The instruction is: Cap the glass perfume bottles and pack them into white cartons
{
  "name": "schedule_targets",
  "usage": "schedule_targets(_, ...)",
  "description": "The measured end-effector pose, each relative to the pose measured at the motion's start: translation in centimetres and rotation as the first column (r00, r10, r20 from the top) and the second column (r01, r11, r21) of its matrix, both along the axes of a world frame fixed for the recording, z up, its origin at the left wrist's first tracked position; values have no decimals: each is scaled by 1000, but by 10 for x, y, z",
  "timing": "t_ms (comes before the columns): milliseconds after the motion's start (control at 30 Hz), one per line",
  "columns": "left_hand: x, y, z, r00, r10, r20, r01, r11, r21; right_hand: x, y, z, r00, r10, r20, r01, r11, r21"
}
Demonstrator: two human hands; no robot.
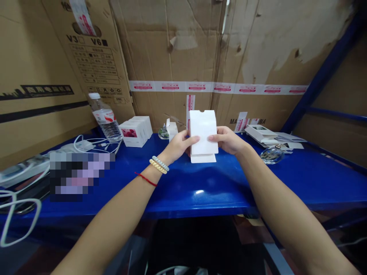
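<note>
A small white cardboard box (203,128) is held upright above the middle of the blue tabletop. It has a notch in its top edge, and a flap juts out below. My left hand (181,144) grips its left side, thumb on the front face. My right hand (228,139) holds the right side, its thumb also on the front. Both hands are closed on the box, and the fingers behind it are hidden. Just left of my left hand stand a small white carton (172,130) and a clear glass ornament-like bottle (163,132).
White boxes (137,131) stand in a row at back left, beside a water bottle (105,118). White cables (21,198) lie on the left. Flattened white cartons (262,133) and a round glass object (271,154) are at right. Cardboard (172,49) walls the back of the blue table (183,194).
</note>
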State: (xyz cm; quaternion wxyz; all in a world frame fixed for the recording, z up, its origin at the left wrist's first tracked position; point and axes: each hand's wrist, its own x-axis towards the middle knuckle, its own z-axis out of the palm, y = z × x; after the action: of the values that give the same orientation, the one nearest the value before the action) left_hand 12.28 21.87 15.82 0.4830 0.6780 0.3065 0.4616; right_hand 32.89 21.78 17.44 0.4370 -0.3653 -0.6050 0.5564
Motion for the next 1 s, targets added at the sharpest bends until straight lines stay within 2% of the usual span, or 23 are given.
schedule_targets(33, -3, -1, 2, 994, 108, 32, -111, 989, 96, 2, 0, 1, 998, -35, -48, 36, 999, 15)
schedule_targets(67, -6, -2, 4, 966, 244, 89, -258, 944, 206, 4, 1, 2, 991, -77, -107, 81, 996, 35)
schedule_targets(100, -10, -3, 6, 907, 387, 167, -421, 854, 307, 6, 2, 2, 978, -119, -169, 130, 990, 58)
schedule_targets(167, -18, -1, 8, 735, 601, 314, -674, 600, 430, 10, 5, 3, 939, -194, -285, 228, 969, 92)
schedule_targets(200, -22, 2, 7, 667, 658, 349, -734, 503, 456, 12, 8, 3, 917, -225, -329, 270, 958, 98)
schedule_targets(233, -24, 5, 6, 625, 694, 357, -762, 444, 472, 14, 10, 3, 899, -253, -358, 305, 948, 94)
schedule_targets(300, -26, 13, 1, 599, 733, 321, -765, 406, 500, 16, 14, 3, 871, -307, -382, 362, 929, 79)
schedule_targets(400, -24, 28, -11, 600, 761, 249, -738, 405, 539, 15, 17, 2, 845, -360, -395, 416, 907, 64)
schedule_targets(467, -25, 40, -20, 616, 748, 245, -735, 434, 521, 14, 17, 2, 839, -364, -405, 419, 907, 52)
schedule_targets(533, -31, 53, -29, 673, 694, 255, -717, 528, 455, 13, 16, 3, 842, -348, -412, 397, 917, 37)
schedule_targets(600, -41, 67, -36, 756, 608, 243, -652, 659, 376, 12, 15, 3, 852, -325, -410, 367, 930, 26)
schedule_targets(700, -59, 84, -46, 886, 433, 164, -463, 842, 279, 11, 14, 3, 876, -288, -388, 321, 947, 22)
schedule_targets(767, -68, 90, -50, 947, 309, 89, -322, 917, 235, 10, 13, 2, 885, -276, -374, 305, 952, 18)
schedule_targets(833, -72, 92, -50, 973, 228, 26, -228, 947, 229, 9, 13, 2, 888, -273, -370, 298, 954, 13)
schedule_targets(900, -72, 87, -48, 976, 216, -8, -205, 935, 290, 8, 12, 2, 888, -269, -374, 295, 955, 12)
schedule_targets(967, -67, 79, -42, 962, 272, -31, -235, 878, 417, 5, 11, 2, 883, -264, -389, 290, 957, 9)
schedule_targets(1000, -63, 73, -39, 948, 316, -38, -257, 830, 496, 3, 10, 3, 874, -268, -406, 296, 955, 7)
